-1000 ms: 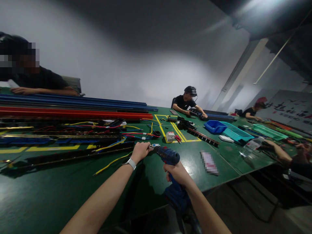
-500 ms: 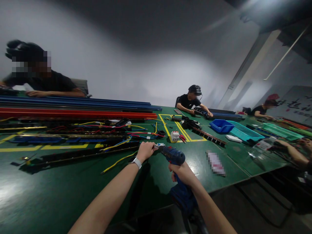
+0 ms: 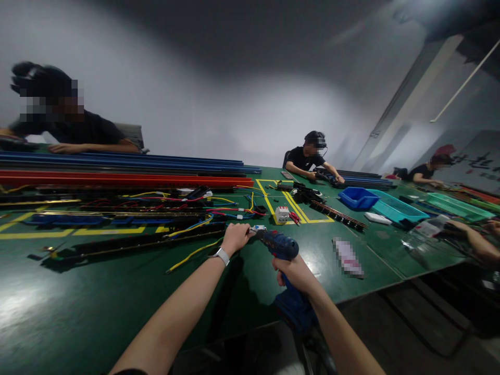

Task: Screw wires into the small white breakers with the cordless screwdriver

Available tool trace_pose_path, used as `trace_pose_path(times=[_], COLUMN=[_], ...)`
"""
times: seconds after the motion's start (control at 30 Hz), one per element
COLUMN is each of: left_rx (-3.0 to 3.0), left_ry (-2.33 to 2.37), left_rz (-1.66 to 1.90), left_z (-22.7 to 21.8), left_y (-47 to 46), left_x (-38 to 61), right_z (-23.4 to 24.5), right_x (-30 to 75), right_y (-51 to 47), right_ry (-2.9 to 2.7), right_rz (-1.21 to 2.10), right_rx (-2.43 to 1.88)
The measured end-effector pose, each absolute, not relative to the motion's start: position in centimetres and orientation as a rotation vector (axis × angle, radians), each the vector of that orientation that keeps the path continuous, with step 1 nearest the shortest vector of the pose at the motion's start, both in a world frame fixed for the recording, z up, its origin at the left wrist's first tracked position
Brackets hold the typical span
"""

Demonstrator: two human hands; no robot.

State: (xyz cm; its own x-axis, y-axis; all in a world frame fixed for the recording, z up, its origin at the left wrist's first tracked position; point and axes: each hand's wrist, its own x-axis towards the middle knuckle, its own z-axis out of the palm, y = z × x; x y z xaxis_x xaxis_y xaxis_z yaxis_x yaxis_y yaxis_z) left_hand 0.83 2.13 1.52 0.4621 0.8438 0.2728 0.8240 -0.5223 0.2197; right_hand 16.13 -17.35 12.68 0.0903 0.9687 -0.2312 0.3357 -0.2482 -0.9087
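From the head view, we see our right hand [image 3: 294, 272] wrapped around the pistol grip of a blue cordless drill [image 3: 282, 245], which is over the green table [image 3: 117, 291] close to its near edge. The drill's body lies on the far side of that grip and extends to its left. Our left hand [image 3: 235, 237] is the one nearer the chuck end, its fingers drawn together just left of the drill's nose. We cannot tell whether they pinch the bit or a small workpiece, because the tip is too small and partly hidden. A small white-and-blue part [image 3: 258, 228] shows just beyond the nose; whether it touches is unclear.

The drill's nose points left and slightly far, toward our left fingertips. The long axis of its body runs from near right to far left, while its handle drops toward the near edge.
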Motion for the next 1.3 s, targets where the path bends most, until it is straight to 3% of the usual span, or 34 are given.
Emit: trace_pose_path(times=[1.3], left_rx=[2.626], left_ry=[1.516], left_rz=[0.504], left_z=[1.88], left_y=[1.93], left_x=[0.76], right_z=[12.23], right_x=[16.5], right_y=[-16.94], right_ry=[-1.282], right_rz=[1.201], right_rx=[-1.649])
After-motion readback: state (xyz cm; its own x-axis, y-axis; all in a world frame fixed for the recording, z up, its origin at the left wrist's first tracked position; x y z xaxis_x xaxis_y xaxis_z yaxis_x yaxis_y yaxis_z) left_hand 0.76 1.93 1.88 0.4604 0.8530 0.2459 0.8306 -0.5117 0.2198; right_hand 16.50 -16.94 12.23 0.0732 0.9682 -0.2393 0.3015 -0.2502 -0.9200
